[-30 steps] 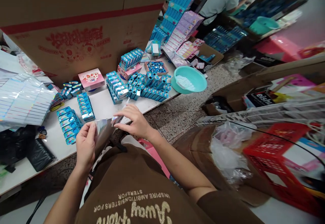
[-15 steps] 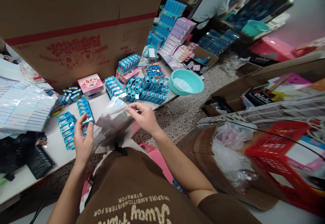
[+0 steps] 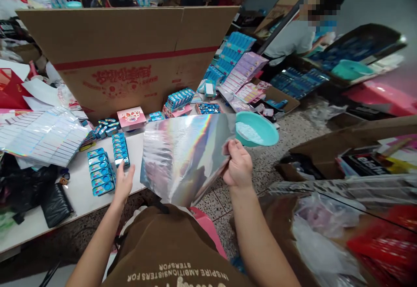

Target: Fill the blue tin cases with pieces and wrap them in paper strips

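Observation:
A shiny silver sheet [image 3: 185, 152] with rainbow glints hangs in front of my body, its surface creased along the left. My right hand [image 3: 239, 165] pinches the sheet at its right edge. To the left of the sheet, my left hand [image 3: 124, 185] holds nothing, with thumb and fingers apart. Its fingertips are at the near end of a row of small blue boxes [image 3: 120, 146]; whether they touch cannot be made out. Beside it lies another row of blue boxes [image 3: 100, 172] with round cut-outs. The sheet hides part of the table behind it.
A tall cardboard box [image 3: 130, 78] stands behind the table [image 3: 135, 148]. A pink box [image 3: 131, 119] is before it. Striped clear-wrapped sheets [image 3: 45, 135] and a black pouch [image 3: 57, 204] lie left. A turquoise basin [image 3: 260, 126] with white pieces sits right. Other people work beyond.
The silver sheet has swung up and spread out to the right with my right hand. My left hand has moved slightly right and down. The head view has shifted, showing more of the background.

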Demonstrator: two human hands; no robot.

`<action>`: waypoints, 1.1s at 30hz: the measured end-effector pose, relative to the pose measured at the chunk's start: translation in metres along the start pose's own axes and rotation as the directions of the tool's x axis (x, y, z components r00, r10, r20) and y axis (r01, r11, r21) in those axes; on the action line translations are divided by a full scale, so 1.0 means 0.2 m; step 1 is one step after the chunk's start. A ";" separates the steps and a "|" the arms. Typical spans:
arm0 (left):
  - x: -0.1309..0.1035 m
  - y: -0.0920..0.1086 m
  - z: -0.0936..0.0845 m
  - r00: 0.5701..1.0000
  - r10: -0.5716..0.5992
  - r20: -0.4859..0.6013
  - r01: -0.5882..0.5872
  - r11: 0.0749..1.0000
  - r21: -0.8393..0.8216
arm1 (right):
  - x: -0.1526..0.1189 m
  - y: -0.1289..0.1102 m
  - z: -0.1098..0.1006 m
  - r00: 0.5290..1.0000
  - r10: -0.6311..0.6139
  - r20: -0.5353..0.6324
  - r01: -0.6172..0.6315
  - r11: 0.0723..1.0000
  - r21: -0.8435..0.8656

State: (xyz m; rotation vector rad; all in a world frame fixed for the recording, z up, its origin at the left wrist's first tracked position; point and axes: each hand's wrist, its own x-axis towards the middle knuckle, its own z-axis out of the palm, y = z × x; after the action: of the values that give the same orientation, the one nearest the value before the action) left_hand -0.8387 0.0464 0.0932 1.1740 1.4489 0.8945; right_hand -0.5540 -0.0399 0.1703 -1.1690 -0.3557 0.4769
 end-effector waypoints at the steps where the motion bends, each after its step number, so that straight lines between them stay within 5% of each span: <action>1: 0.00 -0.02 0.02 0.992 -0.094 0.088 0.098 0.995 -0.036 | 0.01 0.01 -0.01 1.000 0.016 -0.012 -0.016 1.000 0.026; 4: -0.04 -0.03 0.09 0.864 -0.301 0.404 0.390 0.907 -0.158 | 0.01 0.04 -0.05 0.997 0.072 -0.029 -0.069 0.995 0.078; 6: -0.07 -0.02 0.12 0.779 -0.304 0.548 0.504 0.824 -0.259 | 0.00 0.08 -0.08 0.994 0.100 -0.031 -0.097 0.991 0.095; 7: -0.09 0.00 0.13 0.780 -0.271 0.564 0.512 0.794 -0.327 | 0.00 0.10 -0.10 0.993 0.111 -0.035 -0.108 0.990 0.091; 9: -0.09 0.05 0.13 0.847 -0.180 0.499 0.438 0.769 -0.466 | 0.01 0.16 -0.16 0.991 0.125 -0.053 -0.124 0.992 0.023; 12: -0.06 0.14 0.07 0.939 -0.038 0.342 0.219 0.833 -0.508 | 0.02 0.24 -0.28 0.990 0.100 -0.102 -0.128 0.935 -0.330; 16: -0.03 0.27 -0.05 0.934 0.148 0.326 -0.067 0.967 -0.246 | 0.01 0.25 -0.33 0.984 -0.155 0.083 0.160 0.588 -0.793; 19: -0.03 0.36 -0.11 0.854 0.244 0.460 -0.239 0.968 -0.069 | -0.02 0.16 -0.20 0.889 -0.337 0.309 0.443 0.465 -0.767; 23: -0.01 0.49 -0.16 0.687 0.266 0.676 -0.331 0.943 -0.034 | 0.01 0.09 0.06 0.800 -0.308 0.515 0.590 0.562 -0.579; 27: 0.03 0.60 -0.18 0.555 0.287 0.781 -0.275 0.949 -0.154 | 0.12 0.15 0.32 0.800 -0.169 0.576 0.456 0.795 -0.400; 30: 0.07 0.67 -0.17 0.495 0.308 0.813 -0.248 0.946 -0.207 | 0.17 0.22 0.51 0.742 -0.071 0.667 0.330 0.905 -0.270; 33: 0.12 0.69 -0.16 0.521 0.304 0.798 -0.163 0.953 -0.257 | 0.18 0.26 0.66 0.653 0.023 0.757 0.191 0.962 -0.194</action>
State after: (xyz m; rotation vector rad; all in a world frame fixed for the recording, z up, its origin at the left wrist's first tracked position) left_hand -0.8422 0.1051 0.2234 1.4209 0.4184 0.4590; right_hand -0.5996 0.0991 0.1696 -1.1475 -1.2388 0.8546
